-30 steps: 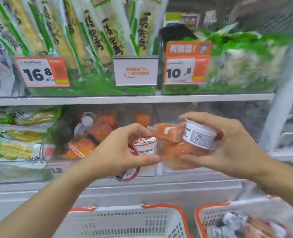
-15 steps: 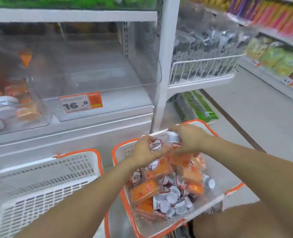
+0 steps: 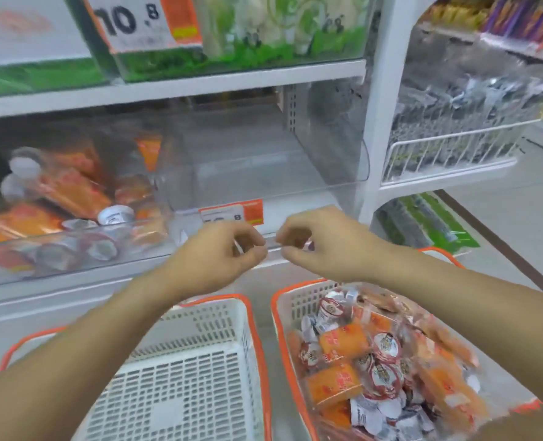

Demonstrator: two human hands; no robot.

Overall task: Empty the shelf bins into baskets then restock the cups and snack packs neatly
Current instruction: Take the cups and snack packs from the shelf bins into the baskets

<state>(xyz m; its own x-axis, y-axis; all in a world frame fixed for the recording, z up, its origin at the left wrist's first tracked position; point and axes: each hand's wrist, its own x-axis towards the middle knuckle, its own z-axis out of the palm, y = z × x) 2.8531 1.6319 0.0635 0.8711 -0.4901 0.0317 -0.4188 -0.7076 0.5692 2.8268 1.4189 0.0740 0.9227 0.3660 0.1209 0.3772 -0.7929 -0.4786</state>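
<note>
I counted two baskets below my hands: the left basket (image 3: 181, 377) under my left forearm held nothing, the right basket (image 3: 283, 313) under my right wrist was heaped with cups (image 3: 386, 346) and orange snack packs (image 3: 343, 342), too jumbled to number. Two clear bins sat ahead: the left bin (image 3: 73, 259), beyond my left hand (image 3: 219, 253), kept some packs and cups; the right bin (image 3: 343, 148) showed nothing inside. Half a second earlier both hands were down in the right basket on cups; now they had risen to the shelf edge, my right hand (image 3: 321, 246) beside the left, fingers loosely curled, holding nothing.
</note>
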